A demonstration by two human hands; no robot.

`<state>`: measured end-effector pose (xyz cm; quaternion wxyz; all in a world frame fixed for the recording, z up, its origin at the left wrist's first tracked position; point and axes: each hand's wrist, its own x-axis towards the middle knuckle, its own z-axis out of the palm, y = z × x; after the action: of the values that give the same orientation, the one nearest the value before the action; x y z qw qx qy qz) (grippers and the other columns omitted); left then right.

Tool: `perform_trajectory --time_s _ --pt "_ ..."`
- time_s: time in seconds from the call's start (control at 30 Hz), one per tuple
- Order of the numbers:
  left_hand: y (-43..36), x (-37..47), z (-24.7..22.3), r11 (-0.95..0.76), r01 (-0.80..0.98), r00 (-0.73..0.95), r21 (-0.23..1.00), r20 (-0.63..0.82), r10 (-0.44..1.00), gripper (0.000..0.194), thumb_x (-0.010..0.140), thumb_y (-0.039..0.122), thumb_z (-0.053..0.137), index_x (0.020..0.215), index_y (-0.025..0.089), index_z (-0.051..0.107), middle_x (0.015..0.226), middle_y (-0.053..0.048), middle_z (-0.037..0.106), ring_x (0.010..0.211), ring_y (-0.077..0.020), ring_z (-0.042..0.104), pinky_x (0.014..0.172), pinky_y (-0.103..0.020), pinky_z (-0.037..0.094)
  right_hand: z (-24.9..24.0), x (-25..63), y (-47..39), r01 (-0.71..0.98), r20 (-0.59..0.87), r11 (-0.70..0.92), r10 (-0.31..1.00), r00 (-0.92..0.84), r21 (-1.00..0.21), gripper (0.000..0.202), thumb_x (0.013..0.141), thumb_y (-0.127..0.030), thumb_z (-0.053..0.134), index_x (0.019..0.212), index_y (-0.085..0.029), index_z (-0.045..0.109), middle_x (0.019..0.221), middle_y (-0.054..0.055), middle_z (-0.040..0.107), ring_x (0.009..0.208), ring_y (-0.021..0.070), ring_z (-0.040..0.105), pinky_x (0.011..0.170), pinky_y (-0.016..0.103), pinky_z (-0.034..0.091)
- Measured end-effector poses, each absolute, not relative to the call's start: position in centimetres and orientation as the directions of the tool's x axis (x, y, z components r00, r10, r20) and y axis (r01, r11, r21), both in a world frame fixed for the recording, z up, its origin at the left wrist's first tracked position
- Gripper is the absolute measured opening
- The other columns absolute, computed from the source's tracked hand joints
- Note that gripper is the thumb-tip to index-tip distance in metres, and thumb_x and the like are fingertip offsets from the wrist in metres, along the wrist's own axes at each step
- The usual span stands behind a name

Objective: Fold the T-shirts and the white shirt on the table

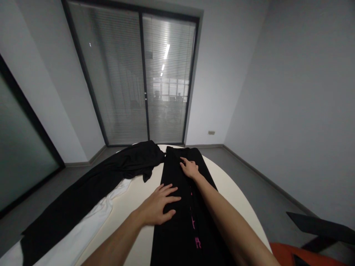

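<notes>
Rests left hand (159,206) on black garment (180,227), with fingers spread wide. Touches garment's far part with right hand (190,169), with fingers partly bent; cannot tell whether pinching. Has garment lying on pale table (234,184), right of second black garment (91,190) and white cloth (94,218).

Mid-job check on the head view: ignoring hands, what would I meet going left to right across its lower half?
Crumpled black cloth garment, flatter black cloth garment with pink markings, black chair armrest.
</notes>
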<state>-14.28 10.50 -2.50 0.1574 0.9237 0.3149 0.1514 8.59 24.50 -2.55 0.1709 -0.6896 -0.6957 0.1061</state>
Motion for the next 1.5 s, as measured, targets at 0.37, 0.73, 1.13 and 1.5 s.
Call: perform_trajectory --time_s 0.37,0.73,1.13,1.5 --pt "11.1 -14.2 -3.2 -0.732 0.549 0.739 0.403 0.175 0.650 0.054 0.089 0.033 0.061 0.142 0.034 0.051 0.157 -0.004 0.040 0.148 -0.0299 0.028 0.120 -0.060 0.018 -3.6 7.9 27.4 0.931 0.109 0.089 0.993 -0.053 -0.354 0.044 0.097 -0.032 0.048 0.141 -0.031 0.052 0.151 0.008 0.047 0.137 0.0289 0.039 0.107 0.051 0.032" --pt "11.1 -14.0 -3.7 -0.741 0.562 0.735 0.367 0.189 0.651 0.048 0.096 0.034 0.054 0.144 0.035 0.049 0.157 -0.003 0.039 0.148 -0.0290 0.029 0.119 -0.059 0.021 -1.6 13.2 23.7 0.950 0.204 -0.126 0.961 0.188 -0.284 0.040 0.098 -0.031 0.042 0.133 -0.019 0.057 0.136 0.019 0.055 0.122 0.0343 0.050 0.094 0.047 0.043" --pt "5.1 -9.2 -1.0 -0.905 0.338 0.888 0.259 0.230 0.398 0.045 0.093 0.029 0.058 0.138 0.034 0.054 0.145 -0.004 0.053 0.127 -0.0263 0.053 0.104 -0.043 0.045 -1.9 13.8 16.4 0.906 0.078 0.215 0.977 -0.200 -0.365 0.031 0.087 -0.051 0.063 0.099 -0.023 0.067 0.091 0.004 0.071 0.081 0.0186 0.065 0.068 0.026 0.041" --pt "1.7 -7.5 -2.9 -0.987 0.160 0.943 0.031 0.290 0.162 0.022 0.100 0.042 0.051 0.116 0.034 0.065 0.121 0.004 0.067 0.100 -0.0154 0.062 0.074 -0.027 0.046 -3.2 13.4 14.9 0.894 0.205 0.239 0.964 -0.170 -0.379 0.019 0.093 -0.033 0.055 0.081 -0.020 0.064 0.081 0.005 0.069 0.077 0.0172 0.063 0.070 0.025 0.040"
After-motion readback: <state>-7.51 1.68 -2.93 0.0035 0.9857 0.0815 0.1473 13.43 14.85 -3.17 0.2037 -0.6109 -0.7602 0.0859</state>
